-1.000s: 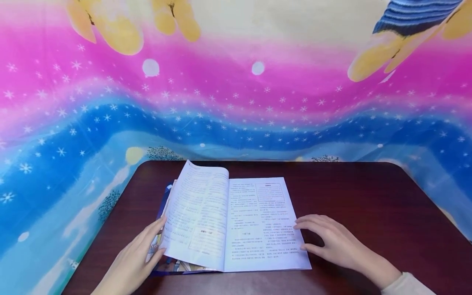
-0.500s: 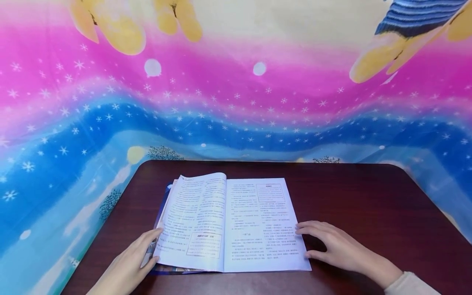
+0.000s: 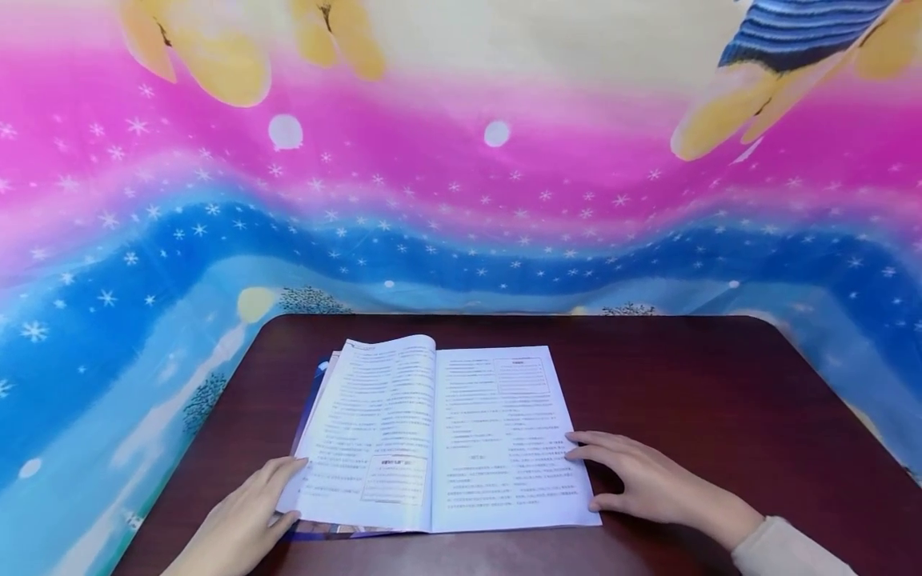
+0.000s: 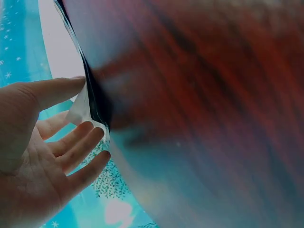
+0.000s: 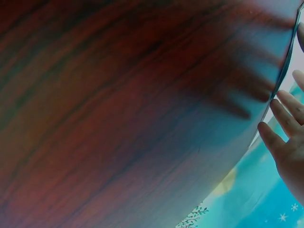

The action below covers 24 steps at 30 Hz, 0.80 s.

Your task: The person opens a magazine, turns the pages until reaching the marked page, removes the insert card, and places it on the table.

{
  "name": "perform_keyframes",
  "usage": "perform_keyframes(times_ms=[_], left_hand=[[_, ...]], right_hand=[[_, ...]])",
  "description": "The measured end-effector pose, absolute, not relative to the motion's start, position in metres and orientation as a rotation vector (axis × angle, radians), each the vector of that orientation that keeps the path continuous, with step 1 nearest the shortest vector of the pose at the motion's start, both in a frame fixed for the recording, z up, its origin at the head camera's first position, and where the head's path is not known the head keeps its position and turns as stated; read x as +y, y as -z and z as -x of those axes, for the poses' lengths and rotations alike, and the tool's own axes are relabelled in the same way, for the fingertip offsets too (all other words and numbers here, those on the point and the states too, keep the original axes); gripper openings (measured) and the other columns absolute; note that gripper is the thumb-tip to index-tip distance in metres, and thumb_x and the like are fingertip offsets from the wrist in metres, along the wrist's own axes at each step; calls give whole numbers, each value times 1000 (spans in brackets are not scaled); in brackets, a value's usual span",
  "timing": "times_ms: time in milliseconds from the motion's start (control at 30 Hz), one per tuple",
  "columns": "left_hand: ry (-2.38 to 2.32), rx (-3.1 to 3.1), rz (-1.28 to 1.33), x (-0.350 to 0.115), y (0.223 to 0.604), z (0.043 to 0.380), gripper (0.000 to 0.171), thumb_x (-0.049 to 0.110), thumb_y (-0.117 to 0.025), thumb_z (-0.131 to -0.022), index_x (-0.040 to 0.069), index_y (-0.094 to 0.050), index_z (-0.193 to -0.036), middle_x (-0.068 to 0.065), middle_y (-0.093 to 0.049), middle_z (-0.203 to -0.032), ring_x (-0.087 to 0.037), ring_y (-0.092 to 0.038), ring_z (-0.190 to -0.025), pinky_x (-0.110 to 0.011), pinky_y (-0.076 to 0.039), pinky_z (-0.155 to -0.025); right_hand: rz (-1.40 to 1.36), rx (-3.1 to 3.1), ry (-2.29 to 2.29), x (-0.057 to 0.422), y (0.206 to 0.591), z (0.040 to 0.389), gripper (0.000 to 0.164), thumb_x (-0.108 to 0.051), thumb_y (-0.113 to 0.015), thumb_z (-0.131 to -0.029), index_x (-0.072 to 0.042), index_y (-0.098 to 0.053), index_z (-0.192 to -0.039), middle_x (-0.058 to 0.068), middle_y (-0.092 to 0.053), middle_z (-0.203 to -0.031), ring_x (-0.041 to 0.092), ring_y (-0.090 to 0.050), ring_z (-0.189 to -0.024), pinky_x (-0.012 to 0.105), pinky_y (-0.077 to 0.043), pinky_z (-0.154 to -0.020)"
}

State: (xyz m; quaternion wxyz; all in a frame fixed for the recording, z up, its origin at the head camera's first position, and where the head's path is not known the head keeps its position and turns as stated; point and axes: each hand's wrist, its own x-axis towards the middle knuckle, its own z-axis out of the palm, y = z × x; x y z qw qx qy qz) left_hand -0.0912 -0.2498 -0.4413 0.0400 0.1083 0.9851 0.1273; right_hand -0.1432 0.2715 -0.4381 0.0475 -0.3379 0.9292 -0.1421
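Note:
An open magazine (image 3: 504, 448) lies on the dark wooden table in the head view, both pages covered in small print. Its left page (image 3: 360, 416) bows up slightly near the spine, and a dark blue cover shows beneath at the left. My left hand (image 3: 245, 500) rests at the left page's outer edge, thumb and fingertips touching it. The left wrist view shows that hand (image 4: 42, 156) with spread, relaxed fingers around a loose page corner (image 4: 81, 108). Fingertips of my right hand (image 3: 648, 480) rest on the right page's outer edge; the right wrist view shows its fingers (image 5: 285, 116) extended.
The dark reddish table (image 3: 684, 384) reaches beyond the magazine on both sides, with rounded far corners. A pink and blue patterned cloth (image 3: 461, 192) with snowflakes hangs behind it and along its sides.
The lifted left page has come down and left to lie nearly flat, covering more of the cover below. My left hand has moved slightly left and down; the right hand stays at the right edge.

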Motion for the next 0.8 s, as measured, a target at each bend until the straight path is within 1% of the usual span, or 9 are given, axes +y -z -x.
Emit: perform_keyframes(times_ms=[200, 367, 433, 533, 667, 800], left_hand=[[-360, 3033, -371, -256, 444, 91, 63, 22, -83, -80, 2, -57, -134, -19, -52, -137, -38, -56, -120, -52, -54, -83], [-381, 3028, -495, -259, 443, 93, 57, 18, -82, -81, 5, -61, -133, -15, -53, -142, -37, -54, -124, -55, -50, -91], [-387, 3011, -530, -260, 442, 93, 54, 17, -81, -82, 8, -63, -132, -11, -55, -141, -34, -54, -125, -54, -49, -94], [-404, 2971, -528, -261, 441, 95, 48, 17, -80, -83, 11, -66, -129, -8, -59, -136, -33, -56, -124, -53, -49, -94], [-420, 2930, -458, -261, 440, 97, 43, 18, -79, -83, 14, -68, -124, -7, -61, -131, -34, -57, -121, -54, -49, -93], [-403, 2929, -457, -262, 440, 96, 41, 16, -80, -82, 13, -69, -122, -7, -62, -130, -34, -58, -120, -54, -50, -92]], right_hand=[[1016, 2819, 435, 269, 438, 145, 55, -42, -81, -80, -23, -64, -129, -1, -50, -147, 25, -48, -132, 53, -44, -100], [1035, 2831, 413, 268, 438, 145, 54, -40, -81, -80, -21, -66, -128, -1, -51, -146, 25, -49, -131, 52, -44, -101], [1040, 2837, 408, 268, 437, 145, 53, -39, -82, -80, -21, -66, -128, -1, -51, -145, 25, -49, -131, 52, -44, -101], [1037, 2838, 403, 268, 437, 145, 53, -39, -82, -80, -21, -66, -127, -1, -51, -145, 26, -49, -131, 53, -43, -101], [1034, 2839, 398, 267, 437, 146, 52, -38, -81, -81, -21, -66, -127, -1, -52, -145, 25, -49, -131, 53, -43, -101], [1048, 2844, 408, 266, 437, 146, 50, -36, -81, -81, -20, -67, -126, 0, -53, -143, 26, -50, -130, 53, -42, -101]])
